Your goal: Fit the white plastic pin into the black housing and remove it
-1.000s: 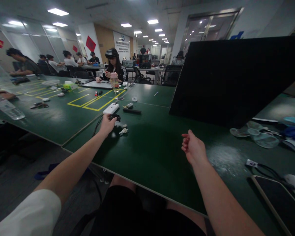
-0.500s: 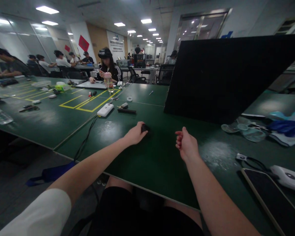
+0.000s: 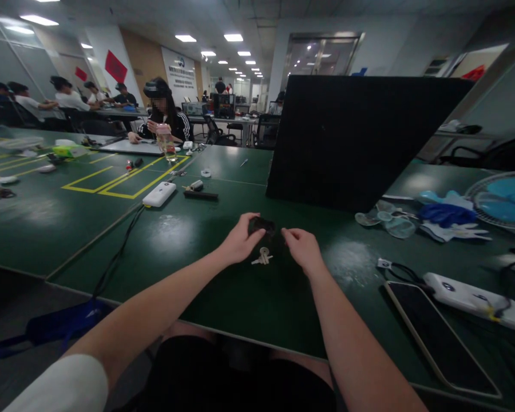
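Observation:
In the head view, my left hand (image 3: 242,239) is closed around a small dark object (image 3: 264,224), black and blurred; its exact kind does not show. My right hand (image 3: 301,247) is just to the right of it, thumb and fingertips pinched together close to the object's right end. Whether anything is between those fingertips is too small to make out. Just below the dark object, between my hands, a small bunch of metal keys (image 3: 263,257) shows against the green table (image 3: 240,297).
A large black panel (image 3: 347,143) stands tilted ahead on the right. A phone (image 3: 442,337), white power bank (image 3: 472,297), gloves (image 3: 450,220) and fan (image 3: 506,197) lie rightward. A white device (image 3: 159,194) and black bar (image 3: 201,195) lie left. A person (image 3: 165,117) sits across.
My view has swung to the right. My right hand has moved in beside the dark object, which shows more fully in my left hand. The keys have come into sight below it.

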The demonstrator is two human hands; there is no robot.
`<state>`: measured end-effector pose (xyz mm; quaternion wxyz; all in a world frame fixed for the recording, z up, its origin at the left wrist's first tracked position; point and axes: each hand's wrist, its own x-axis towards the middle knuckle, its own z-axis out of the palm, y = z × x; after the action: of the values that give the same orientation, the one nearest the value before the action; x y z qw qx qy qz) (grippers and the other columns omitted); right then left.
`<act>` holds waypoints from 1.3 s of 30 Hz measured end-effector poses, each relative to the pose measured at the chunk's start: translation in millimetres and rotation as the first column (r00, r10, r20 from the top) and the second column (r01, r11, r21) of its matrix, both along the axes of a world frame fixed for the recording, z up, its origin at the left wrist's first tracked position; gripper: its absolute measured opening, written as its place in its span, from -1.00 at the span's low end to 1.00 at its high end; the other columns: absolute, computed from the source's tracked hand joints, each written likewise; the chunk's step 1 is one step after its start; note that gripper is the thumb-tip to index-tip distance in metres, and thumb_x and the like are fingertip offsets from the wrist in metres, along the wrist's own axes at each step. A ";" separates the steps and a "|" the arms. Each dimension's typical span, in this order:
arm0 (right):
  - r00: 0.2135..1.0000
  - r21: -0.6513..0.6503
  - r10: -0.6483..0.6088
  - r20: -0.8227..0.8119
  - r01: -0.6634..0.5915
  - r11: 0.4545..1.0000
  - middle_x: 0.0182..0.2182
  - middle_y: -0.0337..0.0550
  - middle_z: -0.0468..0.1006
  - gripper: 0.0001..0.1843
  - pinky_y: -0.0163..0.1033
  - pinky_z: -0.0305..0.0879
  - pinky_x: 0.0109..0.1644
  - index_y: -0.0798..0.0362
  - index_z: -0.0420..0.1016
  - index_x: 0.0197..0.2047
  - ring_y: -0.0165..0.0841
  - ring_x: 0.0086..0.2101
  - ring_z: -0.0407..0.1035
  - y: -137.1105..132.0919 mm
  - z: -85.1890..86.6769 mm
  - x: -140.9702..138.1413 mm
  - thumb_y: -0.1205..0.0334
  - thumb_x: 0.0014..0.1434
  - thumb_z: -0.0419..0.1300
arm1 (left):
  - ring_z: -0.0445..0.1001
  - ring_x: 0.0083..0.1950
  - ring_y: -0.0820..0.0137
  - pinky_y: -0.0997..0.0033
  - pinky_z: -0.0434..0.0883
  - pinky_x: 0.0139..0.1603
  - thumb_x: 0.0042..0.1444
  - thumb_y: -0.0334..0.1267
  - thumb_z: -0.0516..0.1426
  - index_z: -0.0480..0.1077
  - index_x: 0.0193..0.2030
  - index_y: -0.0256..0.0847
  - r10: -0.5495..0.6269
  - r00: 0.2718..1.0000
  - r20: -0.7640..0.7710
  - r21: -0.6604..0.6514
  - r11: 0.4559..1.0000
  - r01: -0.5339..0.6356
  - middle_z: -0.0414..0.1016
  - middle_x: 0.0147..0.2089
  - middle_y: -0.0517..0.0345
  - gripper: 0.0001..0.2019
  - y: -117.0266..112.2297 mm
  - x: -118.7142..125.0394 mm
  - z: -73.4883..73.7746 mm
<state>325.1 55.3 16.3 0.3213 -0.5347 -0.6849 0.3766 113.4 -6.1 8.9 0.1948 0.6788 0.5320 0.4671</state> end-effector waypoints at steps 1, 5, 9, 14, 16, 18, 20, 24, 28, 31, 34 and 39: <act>0.992 0.034 0.057 0.111 -0.061 0.998 -0.33 -0.11 0.61 -0.58 -0.22 0.25 -0.38 -0.04 0.62 -0.20 -0.27 -0.35 0.44 -2.4 0.5 -2.9 -0.20 0.16 0.18 | 0.36 0.27 0.23 0.12 0.28 0.31 0.31 -0.10 0.06 0.10 0.30 -0.20 0.051 0.998 0.036 0.023 0.998 -0.052 0.30 0.28 -0.14 -0.51 -1.3 -15.6 -1.6; 0.912 -0.015 0.186 0.366 -0.194 0.981 -0.27 -0.12 0.63 -0.55 -0.23 0.25 -0.39 -0.10 0.64 -0.08 -0.28 -0.36 0.45 -7.8 3.0 -14.7 -0.16 0.05 0.32 | 0.37 0.22 0.20 0.08 0.28 0.29 0.26 -0.11 0.12 0.18 0.23 -0.22 0.152 0.988 -0.015 -0.013 0.988 -0.152 0.34 0.19 -0.12 -0.54 -10.0 -62.0 -12.6; 0.875 -0.048 0.236 0.422 -0.239 0.970 -0.22 -0.12 0.62 -0.56 -0.22 0.27 -0.37 -0.10 0.65 -0.06 -0.26 -0.32 0.46 -4.7 5.1 -17.1 -0.12 0.05 0.34 | 0.43 0.07 0.22 0.10 0.38 0.16 0.23 -0.11 0.14 0.20 0.18 -0.21 0.227 0.974 -0.012 -0.038 0.973 -0.228 0.39 0.10 -0.08 -0.56 -16.3 -65.9 -14.0; 0.909 -0.019 0.246 0.336 -0.255 0.967 -0.19 -0.11 0.62 -0.74 -0.18 0.30 -0.29 -0.09 0.66 -0.13 -0.24 -0.27 0.46 -6.4 8.6 -12.1 0.03 0.18 0.25 | 0.48 -0.01 0.22 0.10 0.45 0.03 0.22 -0.09 0.16 0.18 0.20 -0.16 0.169 0.985 0.039 -0.111 0.980 -0.164 0.43 0.06 -0.05 -0.53 -21.0 -52.7 -7.3; 0.902 -0.014 0.227 0.368 -0.239 0.971 -0.18 -0.08 0.61 -0.70 -0.17 0.29 -0.30 -0.07 0.66 -0.11 -0.24 -0.28 0.44 -9.4 10.3 -11.2 0.00 0.13 0.30 | 0.49 0.00 0.21 0.10 0.46 0.02 0.21 -0.10 0.17 0.18 0.20 -0.15 0.163 0.985 0.059 -0.138 0.979 -0.153 0.44 0.06 -0.06 -0.53 -23.3 -50.9 -7.6; 0.888 0.008 0.216 0.405 -0.240 0.971 -0.18 -0.08 0.58 -0.70 -0.17 0.29 -0.30 -0.06 0.66 -0.14 -0.24 -0.28 0.43 -11.8 11.3 -11.3 0.04 0.06 0.36 | 0.49 0.01 0.20 0.10 0.47 0.01 0.21 -0.10 0.17 0.19 0.20 -0.15 0.157 0.985 0.070 -0.148 0.978 -0.146 0.44 0.06 -0.07 -0.53 -25.4 -50.0 -8.1; 0.904 0.028 0.189 0.384 -0.216 0.976 -0.21 -0.12 0.58 -0.77 -0.18 0.30 -0.29 -0.06 0.64 -0.19 -0.27 -0.29 0.42 -13.4 11.7 -12.0 0.11 0.04 0.37 | 0.50 0.01 0.20 0.10 0.47 0.02 0.21 -0.12 0.17 0.19 0.20 -0.15 0.136 0.988 0.069 -0.152 0.980 -0.124 0.45 0.06 -0.07 -0.54 -27.7 -48.2 -7.0; 0.976 0.074 0.114 0.188 -0.130 0.989 -0.29 -0.16 0.58 -0.82 -0.16 0.34 -0.25 -0.05 0.60 -0.23 -0.29 -0.31 0.43 -20.0 15.0 -16.5 0.09 0.09 0.34 | 0.51 -0.02 0.22 0.11 0.49 0.00 0.20 -0.13 0.18 0.21 0.19 -0.14 0.078 0.997 0.027 -0.153 0.986 -0.073 0.47 0.03 -0.04 -0.55 -33.6 -41.5 -0.9; 0.987 0.255 0.161 0.007 -0.157 0.954 -0.23 -0.12 0.57 -0.80 -0.17 0.37 -0.24 -0.05 0.60 -0.21 -0.31 -0.30 0.44 -35.6 22.7 -27.9 0.04 0.16 0.29 | 0.52 -0.05 0.23 0.12 0.50 -0.05 0.16 -0.14 0.21 0.24 0.16 -0.11 0.037 0.998 -0.045 -0.153 0.987 -0.044 0.49 0.00 0.00 -0.55 -38.0 -36.0 2.7; 0.977 0.375 0.200 0.076 -0.214 0.902 -0.27 -0.12 0.54 -0.83 -0.20 0.34 -0.30 -0.06 0.61 -0.21 -0.33 -0.35 0.40 -46.5 24.7 -36.9 0.07 0.20 0.25 | 0.51 -0.02 0.21 0.12 0.48 -0.02 0.13 -0.15 0.23 0.26 0.15 -0.10 -0.001 0.994 -0.105 -0.131 0.991 -0.013 0.48 0.02 0.01 -0.55 -38.9 -35.1 2.1; 0.950 0.354 0.276 0.148 -0.312 0.882 -0.37 -0.17 0.54 -0.85 -0.20 0.32 -0.32 -0.09 0.61 -0.23 -0.35 -0.41 0.38 -51.6 22.9 -41.1 0.11 0.21 0.23 | 0.51 0.02 0.19 0.09 0.46 0.04 0.11 -0.16 0.24 0.27 0.13 -0.09 -0.045 0.985 -0.166 -0.114 0.993 0.026 0.48 0.04 0.02 -0.55 -38.9 -35.0 1.5; 0.912 0.321 0.365 0.189 -0.408 0.854 -0.23 -0.16 0.62 -0.80 -0.15 0.38 -0.24 -0.15 0.64 -0.15 -0.28 -0.30 0.47 -52.9 23.3 -40.6 0.11 0.22 0.21 | 0.52 0.01 0.17 0.08 0.47 0.03 0.14 -0.11 0.22 0.26 0.15 -0.08 -0.057 0.984 -0.169 -0.131 0.991 0.035 0.49 0.03 0.01 -0.54 -40.4 -33.9 4.7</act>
<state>284.4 2.5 39.6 0.2878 -0.3412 -0.8528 0.2709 79.4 -46.5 13.6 0.2015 0.7151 0.5597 0.3670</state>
